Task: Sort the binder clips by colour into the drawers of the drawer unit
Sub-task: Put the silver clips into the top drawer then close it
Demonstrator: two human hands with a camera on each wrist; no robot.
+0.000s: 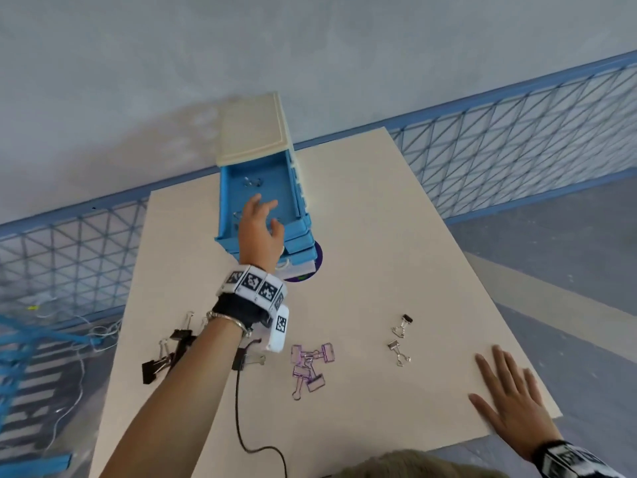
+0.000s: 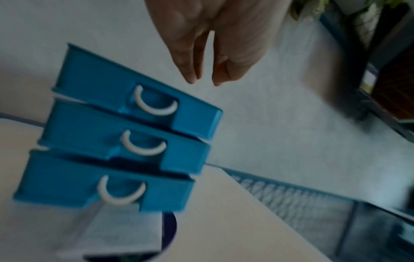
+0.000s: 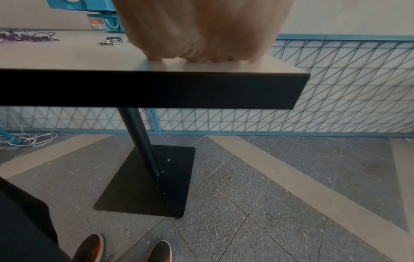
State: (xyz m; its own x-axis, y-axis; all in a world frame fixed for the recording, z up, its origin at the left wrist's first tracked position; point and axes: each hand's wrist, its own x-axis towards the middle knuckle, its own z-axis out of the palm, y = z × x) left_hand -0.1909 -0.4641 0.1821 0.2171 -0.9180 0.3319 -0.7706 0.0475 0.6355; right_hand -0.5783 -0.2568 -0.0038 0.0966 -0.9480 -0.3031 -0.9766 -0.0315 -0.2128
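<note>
The drawer unit (image 1: 255, 132) has a cream top and blue drawers. Its top drawer (image 1: 225, 201) is pulled out, and silver binder clips (image 1: 251, 182) lie inside. My left hand (image 1: 265, 215) hovers over that drawer with relaxed, empty fingers. In the left wrist view the left hand (image 2: 205, 78) points down above three blue drawer fronts (image 2: 125, 145). On the table lie black clips (image 1: 165, 353), purple clips (image 1: 312, 365) and two silver clips (image 1: 400, 339). My right hand (image 1: 506, 391) rests flat at the table's near right corner, and this right hand (image 3: 201, 35) holds nothing.
The beige table (image 1: 362, 219) stands on a black pedestal (image 3: 143, 141). A blue mesh fence (image 1: 517, 132) runs behind and beside it. A black cable (image 1: 238, 408) trails from my left wrist across the table. A dark purple disc (image 1: 319, 257) lies under the unit.
</note>
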